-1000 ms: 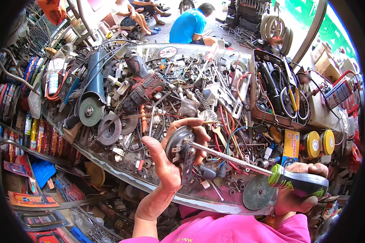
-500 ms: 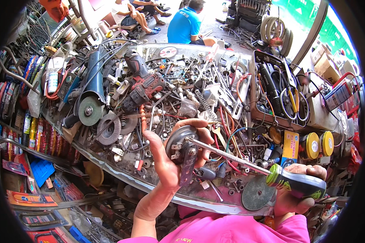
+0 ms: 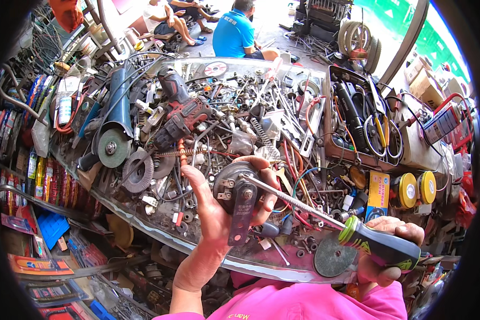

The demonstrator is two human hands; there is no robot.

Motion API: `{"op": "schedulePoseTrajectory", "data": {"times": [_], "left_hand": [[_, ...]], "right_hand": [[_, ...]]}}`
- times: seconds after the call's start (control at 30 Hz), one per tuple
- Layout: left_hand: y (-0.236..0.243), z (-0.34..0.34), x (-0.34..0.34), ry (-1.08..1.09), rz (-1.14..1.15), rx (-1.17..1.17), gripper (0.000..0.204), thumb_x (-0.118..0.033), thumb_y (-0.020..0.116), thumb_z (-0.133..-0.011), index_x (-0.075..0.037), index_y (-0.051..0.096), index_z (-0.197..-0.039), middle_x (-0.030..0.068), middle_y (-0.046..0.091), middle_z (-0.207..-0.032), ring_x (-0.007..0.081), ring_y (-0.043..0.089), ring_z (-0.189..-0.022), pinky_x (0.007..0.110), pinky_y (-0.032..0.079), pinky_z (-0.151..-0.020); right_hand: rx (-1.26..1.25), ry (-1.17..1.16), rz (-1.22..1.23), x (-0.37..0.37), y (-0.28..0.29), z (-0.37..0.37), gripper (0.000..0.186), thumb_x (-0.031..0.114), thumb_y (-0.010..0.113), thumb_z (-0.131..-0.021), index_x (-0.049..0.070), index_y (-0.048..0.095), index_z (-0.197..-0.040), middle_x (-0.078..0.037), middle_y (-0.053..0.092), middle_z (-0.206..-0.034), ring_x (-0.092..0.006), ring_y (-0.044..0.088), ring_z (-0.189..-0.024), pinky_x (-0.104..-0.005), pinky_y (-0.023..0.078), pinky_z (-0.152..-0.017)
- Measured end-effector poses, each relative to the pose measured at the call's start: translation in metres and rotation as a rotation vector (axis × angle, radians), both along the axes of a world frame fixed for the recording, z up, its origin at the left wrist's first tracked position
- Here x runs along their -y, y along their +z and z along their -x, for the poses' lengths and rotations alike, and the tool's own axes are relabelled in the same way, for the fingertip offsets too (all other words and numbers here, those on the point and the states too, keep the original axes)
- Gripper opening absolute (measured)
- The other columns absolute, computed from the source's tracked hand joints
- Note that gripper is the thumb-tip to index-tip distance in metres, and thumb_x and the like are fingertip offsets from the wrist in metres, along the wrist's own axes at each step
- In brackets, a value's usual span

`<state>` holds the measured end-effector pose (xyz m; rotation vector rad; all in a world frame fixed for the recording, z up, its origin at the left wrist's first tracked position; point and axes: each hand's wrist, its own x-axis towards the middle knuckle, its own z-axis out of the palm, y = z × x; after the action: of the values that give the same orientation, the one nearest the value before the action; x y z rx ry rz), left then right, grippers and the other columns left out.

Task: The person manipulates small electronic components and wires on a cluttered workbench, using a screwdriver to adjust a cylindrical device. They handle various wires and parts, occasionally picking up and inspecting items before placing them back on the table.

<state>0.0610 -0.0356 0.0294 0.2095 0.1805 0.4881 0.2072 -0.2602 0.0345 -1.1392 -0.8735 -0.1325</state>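
My left hand [image 3: 214, 232] cups a round black vehicle horn [image 3: 225, 176], fingers behind it and the thumb raised off its left side. Two metal terminals show on its face, and a dark flat mounting bracket [image 3: 242, 216] hangs down from its centre nut. In my right hand [image 3: 376, 269] is a screwdriver [image 3: 381, 245] with a black and green handle and a long steel shaft. Its shaft slants up to the left, and its tip rests at the horn's face just above the bracket; the exact contact is too small to make out.
Loose bolts and fittings cover the glass-topped bench, with a cordless drill [image 3: 184, 112], an angle grinder [image 3: 114, 125] and a cutting disc [image 3: 335, 253] among them. A tool case [image 3: 333, 152] and yellow-lidded tins [image 3: 407, 190] stand right. A person in blue [image 3: 233, 34] sits beyond.
The horn has tilted so its face and bracket show more squarely. The screwdriver has tipped a little steeper, its handle slightly lower and further left. Both hands keep their hold.
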Motion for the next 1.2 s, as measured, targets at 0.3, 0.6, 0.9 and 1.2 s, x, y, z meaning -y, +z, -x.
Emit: {"op": "schedulePoseTrajectory", "data": {"times": [0.3,0.6,0.9,1.2], "left_hand": [[-0.017,0.004,0.001,0.210,-0.330,-0.190,0.123,-0.101,0.028,-0.063,0.004,0.054,-0.123,0.0163,0.065,-0.097,0.0222,0.065,-0.068,0.030,0.054,-0.052],[-0.007,0.000,0.009,0.328,-0.635,-0.429,0.123,-0.101,0.010,-0.063,-0.002,0.051,-0.125,0.0064,0.063,-0.097,0.0096,0.058,-0.075,0.021,0.049,-0.065],[-0.004,-0.002,0.009,0.285,-0.458,-0.371,0.126,-0.102,0.012,-0.062,-0.001,0.053,-0.125,0.0092,0.065,-0.098,0.0111,0.059,-0.071,0.021,0.049,-0.059],[-0.007,0.001,-0.001,0.047,-0.169,-0.121,0.125,-0.103,0.025,-0.062,0.005,0.057,-0.118,0.0168,0.068,-0.095,0.0222,0.064,-0.066,0.028,0.049,-0.046]], "right_hand": [[-0.245,-0.026,0.134,-0.007,0.021,0.014,0.087,0.069,0.073,-0.074,0.002,0.040,-0.119,-0.013,0.064,-0.089,-0.0272,0.066,-0.079,-0.0401,0.056,-0.072],[-0.215,-0.025,0.020,-0.009,0.010,0.006,0.089,0.073,0.071,-0.073,0.000,0.042,-0.117,-0.014,0.065,-0.084,-0.0265,0.067,-0.077,-0.0404,0.057,-0.073],[-0.266,0.067,-0.077,0.006,0.013,-0.001,0.078,0.061,0.076,-0.077,0.003,0.043,-0.117,-0.010,0.055,-0.084,-0.0225,0.055,-0.073,-0.0346,0.046,-0.070],[-0.179,-0.003,-0.047,-0.003,0.012,0.004,0.075,0.061,0.073,-0.079,0.002,0.043,-0.113,-0.006,0.052,-0.076,-0.0176,0.052,-0.065,-0.0341,0.050,-0.068]]}}
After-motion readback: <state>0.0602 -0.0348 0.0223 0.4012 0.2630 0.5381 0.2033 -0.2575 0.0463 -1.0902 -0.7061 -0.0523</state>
